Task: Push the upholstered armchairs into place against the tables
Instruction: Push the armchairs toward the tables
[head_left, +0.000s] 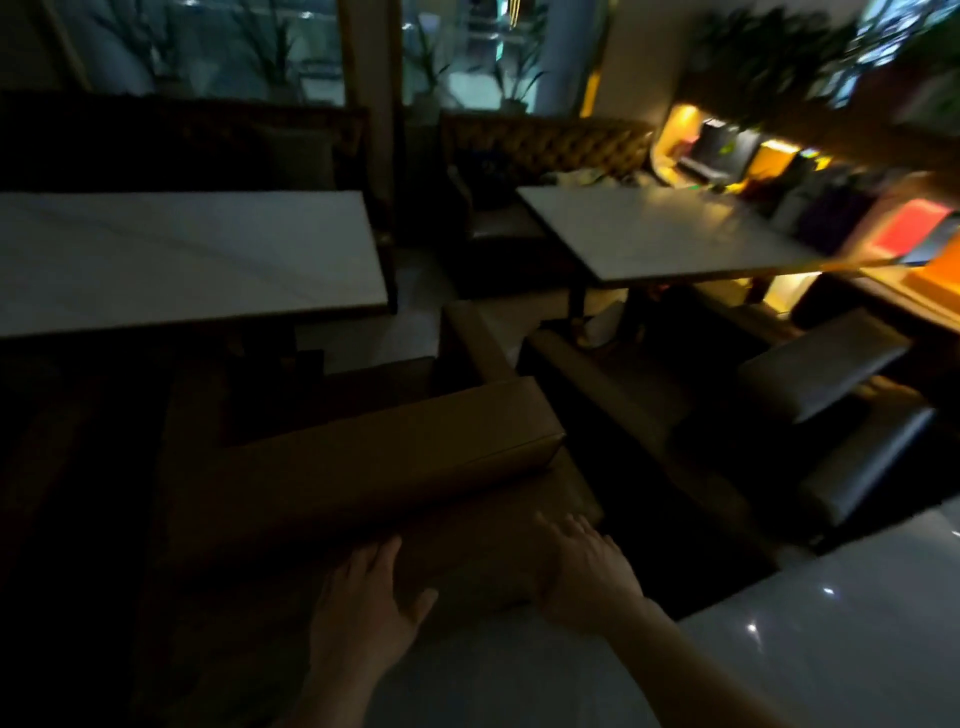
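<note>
Your two hands are lying nearest the lens at the bottom centre: the left hand (363, 597) and the right hand (582, 566) are both resting flat, fingers spread and gripping nothing, on the back of a brown armchair (395, 457). That chair is sitting in the lower middle of the frame, its broad padded top rail running up toward the right, one arm reaching toward the gap between the tables. It is looking smooth, boxy and dim in the low light.

Two pale tables are showing: the left table (182, 260) at middle left, just beyond the chair, and the right table (670, 234) at upper right. Two dark armchairs are standing at the right: the nearer one (867, 462) by the glossy floor (831, 623), and another (597, 384) just beside your chair's right side, crowding it. A tufted bench (545, 140) is running behind the right table. Lit shelves (779, 156) are glowing in the upper right, blurred.
</note>
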